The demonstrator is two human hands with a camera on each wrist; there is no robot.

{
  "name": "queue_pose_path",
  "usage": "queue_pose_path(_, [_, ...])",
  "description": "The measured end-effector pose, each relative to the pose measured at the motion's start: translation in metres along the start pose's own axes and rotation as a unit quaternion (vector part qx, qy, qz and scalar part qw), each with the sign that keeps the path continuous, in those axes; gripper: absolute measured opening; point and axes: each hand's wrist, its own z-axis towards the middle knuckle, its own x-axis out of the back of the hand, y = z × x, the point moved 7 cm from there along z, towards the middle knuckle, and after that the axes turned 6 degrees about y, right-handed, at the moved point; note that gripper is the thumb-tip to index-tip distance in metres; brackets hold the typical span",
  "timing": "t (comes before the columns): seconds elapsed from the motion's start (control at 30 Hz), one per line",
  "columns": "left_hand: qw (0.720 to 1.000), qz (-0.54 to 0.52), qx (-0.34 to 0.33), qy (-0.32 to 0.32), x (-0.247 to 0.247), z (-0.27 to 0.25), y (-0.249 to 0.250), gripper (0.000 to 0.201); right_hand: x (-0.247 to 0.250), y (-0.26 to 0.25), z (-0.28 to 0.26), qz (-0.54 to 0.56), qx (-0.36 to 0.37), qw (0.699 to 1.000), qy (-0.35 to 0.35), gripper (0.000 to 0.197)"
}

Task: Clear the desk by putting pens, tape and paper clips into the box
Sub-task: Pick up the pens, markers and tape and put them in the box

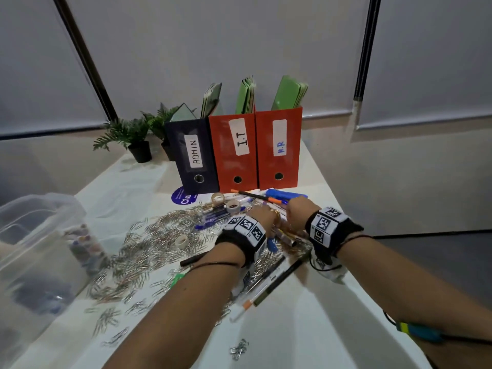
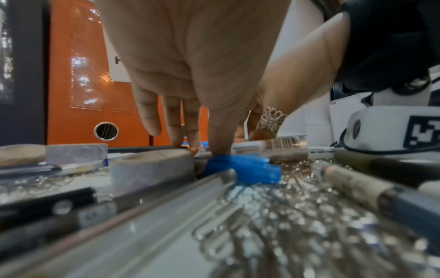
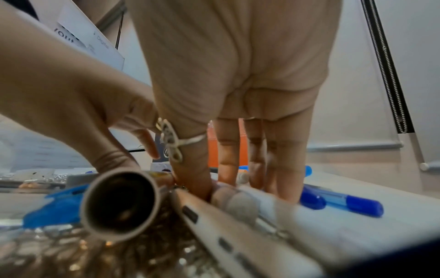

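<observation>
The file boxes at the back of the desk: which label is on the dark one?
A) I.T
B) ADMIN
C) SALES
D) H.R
B: in the head view the dark file box bears a white label reading ADMIN, while the two orange boxes to its right read I.T and H.R.

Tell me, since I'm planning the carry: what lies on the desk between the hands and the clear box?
In the head view, a wide scatter of paper clips with one tape roll on it, between the left hand and the box.
</observation>
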Motion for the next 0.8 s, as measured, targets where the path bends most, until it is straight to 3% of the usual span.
queue_pose_path(0.17, [0.998,0.053,0.009,0.011,-0.001,0.002,0.000,0.034,-0.004,0.002,0.000,0.013,-0.018,1.000,-0.016,0.024])
queue_pose_path(0.3, [0.993,0.106,0.006,0.043,0.014,-0.011,-0.005,0.037,0.005,0.005,0.001,0.063,-0.029,0.998,0.011,0.024])
queue_pose_path(0.47, [0.981,0.127,0.008,0.148,0.059,-0.047,-0.039,0.038,0.047,-0.012,0.001,0.114,-0.019,0.992,0.058,0.025])
queue_pose_path(0.6, [0.955,0.170,0.064,0.233,0.099,-0.102,-0.095,0.040,0.096,-0.072,-0.010,0.155,0.054,0.978,0.127,0.016])
queue_pose_path(0.8, [0.907,0.181,0.271,0.267,0.131,-0.222,-0.215,0.033,0.132,-0.229,-0.017,0.305,0.200,0.915,0.171,0.024])
